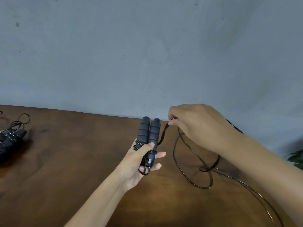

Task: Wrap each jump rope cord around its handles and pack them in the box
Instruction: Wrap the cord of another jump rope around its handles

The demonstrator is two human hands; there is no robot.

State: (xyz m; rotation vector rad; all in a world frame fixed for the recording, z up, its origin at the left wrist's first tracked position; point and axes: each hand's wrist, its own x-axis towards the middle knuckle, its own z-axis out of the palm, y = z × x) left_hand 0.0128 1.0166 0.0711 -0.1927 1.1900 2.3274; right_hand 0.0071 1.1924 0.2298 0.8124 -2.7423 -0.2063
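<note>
The left hand (141,158) grips two dark foam handles (147,136) side by side, upright above the table (73,161), thumb pressed across their lower part and fingers curled behind. A few turns of thin cord (193,163) already circle the handles near the thumb, and a short loop hangs below the palm.

The right hand (198,126) is raised just right of the handles, its thumb and fingertips pinching the cord; the stretch running from this pinch down to the handles is blurred. The rest of the cord lies slack on the table under the right forearm, forming a loose loop that crosses itself and then trails off toward the lower right corner.

At the far left edge of the table lies a wrapped rope (12,136), its handles bound with cord and a small loop standing off its far end. It is well apart from both hands.

A grey wall (147,54) rises behind the table. Green leaves (296,157) show at the right edge.
</note>
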